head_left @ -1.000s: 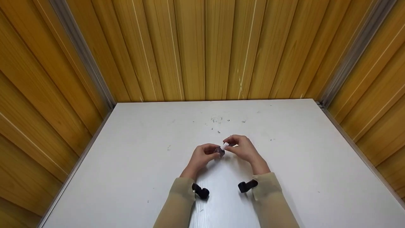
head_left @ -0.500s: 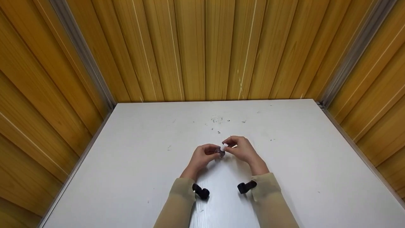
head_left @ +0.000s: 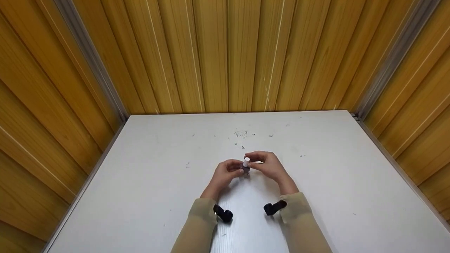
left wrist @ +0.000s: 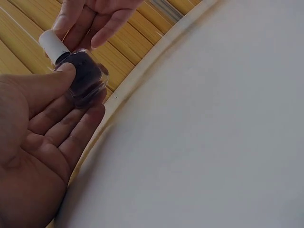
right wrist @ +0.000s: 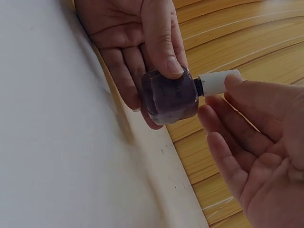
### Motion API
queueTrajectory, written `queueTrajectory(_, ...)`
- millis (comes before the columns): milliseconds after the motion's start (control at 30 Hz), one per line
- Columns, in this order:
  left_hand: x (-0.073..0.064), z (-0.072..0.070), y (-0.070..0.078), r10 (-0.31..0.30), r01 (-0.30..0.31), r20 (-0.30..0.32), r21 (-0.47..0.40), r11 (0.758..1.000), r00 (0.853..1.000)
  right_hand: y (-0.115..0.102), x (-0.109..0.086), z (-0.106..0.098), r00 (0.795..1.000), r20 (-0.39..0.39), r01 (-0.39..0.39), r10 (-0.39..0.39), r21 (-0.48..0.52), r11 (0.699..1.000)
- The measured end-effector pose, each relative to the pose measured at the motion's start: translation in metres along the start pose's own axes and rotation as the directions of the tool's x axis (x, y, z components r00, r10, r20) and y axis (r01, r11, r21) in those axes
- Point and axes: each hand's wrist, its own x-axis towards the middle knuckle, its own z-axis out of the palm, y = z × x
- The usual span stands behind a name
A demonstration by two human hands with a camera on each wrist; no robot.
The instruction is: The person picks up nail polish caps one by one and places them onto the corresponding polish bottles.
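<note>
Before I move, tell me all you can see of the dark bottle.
The dark bottle looks like squarish clear glass, purple inside, with lettering too unclear to read. A dark band shows just below its white cylindrical cap. In the head view it is roughly upright, cap up, over the table. The left hand grips the bottle; the right hand pinches the cap.

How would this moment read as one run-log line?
left hand: holds bottle | right hand: pinches cap | cap: in line with bottle, dark neck showing between them
</note>
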Motion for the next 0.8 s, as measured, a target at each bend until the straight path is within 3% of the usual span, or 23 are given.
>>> queueTrajectory(433, 0.0015, -0.0002, -0.0021, -0.015, 0.015, 0.013, -0.002, 1.000, 1.000, 0.0033, 0.0024, 0.0060, 1.000, -0.024, 0.018, -0.016, 0.073, 0.997)
queueTrajectory(800, 0.0015, -0.0002, -0.0024, 0.005, -0.004, 0.034, -0.041, 0.999, 0.999, 0.0029, 0.0044, 0.0083, 0.999, -0.052, -0.006, 0.007, 0.003, 1.000)
